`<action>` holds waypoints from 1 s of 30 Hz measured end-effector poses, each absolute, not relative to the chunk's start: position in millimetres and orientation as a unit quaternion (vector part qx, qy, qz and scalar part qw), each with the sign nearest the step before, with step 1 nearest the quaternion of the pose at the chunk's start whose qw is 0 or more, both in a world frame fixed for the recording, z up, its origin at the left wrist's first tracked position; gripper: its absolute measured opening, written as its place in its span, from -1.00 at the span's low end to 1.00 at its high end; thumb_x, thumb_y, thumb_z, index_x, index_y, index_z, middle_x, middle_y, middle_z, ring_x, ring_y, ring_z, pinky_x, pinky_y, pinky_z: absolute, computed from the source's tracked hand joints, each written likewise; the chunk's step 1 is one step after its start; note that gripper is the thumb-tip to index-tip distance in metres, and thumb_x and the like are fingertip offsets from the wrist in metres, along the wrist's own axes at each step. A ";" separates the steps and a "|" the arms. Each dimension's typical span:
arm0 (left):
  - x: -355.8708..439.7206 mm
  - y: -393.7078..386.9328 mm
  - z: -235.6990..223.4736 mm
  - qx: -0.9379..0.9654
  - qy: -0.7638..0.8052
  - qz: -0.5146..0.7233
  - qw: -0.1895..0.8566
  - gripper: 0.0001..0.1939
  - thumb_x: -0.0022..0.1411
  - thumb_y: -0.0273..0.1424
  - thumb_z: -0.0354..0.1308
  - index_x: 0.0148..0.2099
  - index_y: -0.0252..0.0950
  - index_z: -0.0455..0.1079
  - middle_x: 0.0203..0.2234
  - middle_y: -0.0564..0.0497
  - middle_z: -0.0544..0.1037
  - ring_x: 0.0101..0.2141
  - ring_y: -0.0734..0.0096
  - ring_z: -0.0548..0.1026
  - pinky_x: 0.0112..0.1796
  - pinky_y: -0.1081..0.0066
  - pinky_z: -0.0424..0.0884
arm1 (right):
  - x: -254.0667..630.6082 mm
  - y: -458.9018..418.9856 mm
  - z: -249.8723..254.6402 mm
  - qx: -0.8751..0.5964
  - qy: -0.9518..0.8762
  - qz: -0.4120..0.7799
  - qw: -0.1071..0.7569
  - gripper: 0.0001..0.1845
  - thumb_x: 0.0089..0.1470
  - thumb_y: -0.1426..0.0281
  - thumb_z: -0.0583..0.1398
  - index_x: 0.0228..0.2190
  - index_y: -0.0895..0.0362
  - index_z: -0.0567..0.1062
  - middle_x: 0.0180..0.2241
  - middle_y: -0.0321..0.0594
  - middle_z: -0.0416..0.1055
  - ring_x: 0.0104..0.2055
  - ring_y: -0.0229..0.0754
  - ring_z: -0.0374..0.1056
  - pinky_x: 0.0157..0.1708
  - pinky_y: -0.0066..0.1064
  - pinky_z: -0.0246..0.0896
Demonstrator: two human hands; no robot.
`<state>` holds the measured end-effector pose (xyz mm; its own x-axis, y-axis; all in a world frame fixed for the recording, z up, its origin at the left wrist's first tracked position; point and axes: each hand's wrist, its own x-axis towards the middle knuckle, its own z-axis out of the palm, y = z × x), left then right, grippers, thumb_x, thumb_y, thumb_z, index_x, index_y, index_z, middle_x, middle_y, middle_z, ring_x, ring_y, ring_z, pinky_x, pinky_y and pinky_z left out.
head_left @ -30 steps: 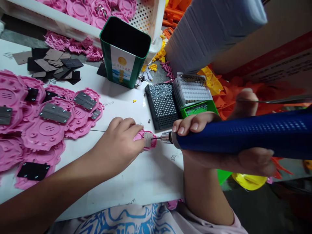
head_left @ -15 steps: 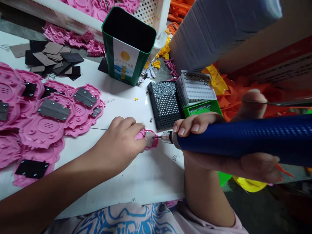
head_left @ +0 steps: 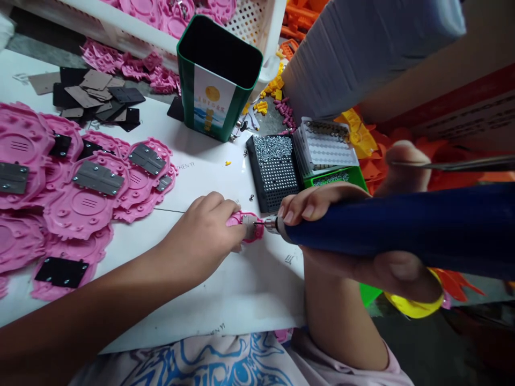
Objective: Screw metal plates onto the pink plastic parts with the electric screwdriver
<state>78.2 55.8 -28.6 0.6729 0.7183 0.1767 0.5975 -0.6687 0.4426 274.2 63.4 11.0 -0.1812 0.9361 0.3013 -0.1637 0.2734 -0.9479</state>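
Note:
My left hand point(head_left: 209, 233) is closed on a small pink plastic part point(head_left: 258, 234), pressing it to the white worktop. A grey plate point(head_left: 249, 227) lies on this part, and my fingers hide some of both. My right hand point(head_left: 341, 214) wraps round a blue electric screwdriver point(head_left: 386, 222), held nearly level. Its thin bit points left and meets the grey plate; whether a screw sits under the tip I cannot tell. A thin pointed metal tool point(head_left: 454, 164), perhaps tweezers, also rests against my right thumb. Just beyond the hands stands a black screw tray point(head_left: 277, 179) with many small screws.
Pink shells with plates point(head_left: 86, 209) are heaped at left, with loose black and grey plates point(head_left: 100, 99) behind. A tall green tin point(head_left: 213, 102) stands at the back before a white crate point(head_left: 257, 32). A green box point(head_left: 356, 176) and stacked pale sheets point(head_left: 362, 59) are at right.
The bit stays at the grey plate while the screwdriver and my right hand shift slightly left. The whole view has moved a little, so the shells and tin appear further right.

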 end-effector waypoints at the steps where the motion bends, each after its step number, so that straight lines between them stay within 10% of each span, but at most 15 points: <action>1: 78.5 55.4 -27.6 0.897 0.369 0.170 0.172 -0.91 0.17 -0.40 0.32 -0.25 -0.26 0.52 -0.28 -0.09 0.52 -0.25 0.18 0.38 -0.28 0.29 0.30 | 273.3 64.3 10.7 -0.314 -0.575 0.490 0.575 -0.53 -0.06 0.12 0.26 -0.07 -0.09 0.47 -0.48 -0.32 0.43 -0.49 -0.17 0.39 -0.42 -0.21 0.38; 13: 78.0 51.9 -20.5 0.921 0.337 0.136 0.138 -0.92 0.22 -0.43 0.25 -0.21 -0.27 0.53 -0.46 -0.01 0.46 -0.42 0.21 0.39 -0.40 0.28 0.26 | 269.7 100.7 18.7 -0.359 -0.463 0.340 0.735 -0.87 -0.14 0.23 0.20 -0.48 -0.06 0.53 -0.63 -0.40 0.38 -0.60 -0.25 0.36 -0.56 -0.38 0.33; 30: 77.1 46.7 -25.9 0.923 0.319 0.153 0.153 -0.40 0.00 -0.16 0.44 0.06 -0.26 0.45 0.14 -0.16 0.44 0.12 -0.13 0.29 0.04 0.02 0.20 | 275.6 116.5 1.3 -0.364 -0.511 0.309 0.715 -0.77 -0.05 0.11 0.15 -0.32 -0.12 0.46 -0.58 -0.38 0.34 -0.62 -0.23 0.33 -0.60 -0.34 0.28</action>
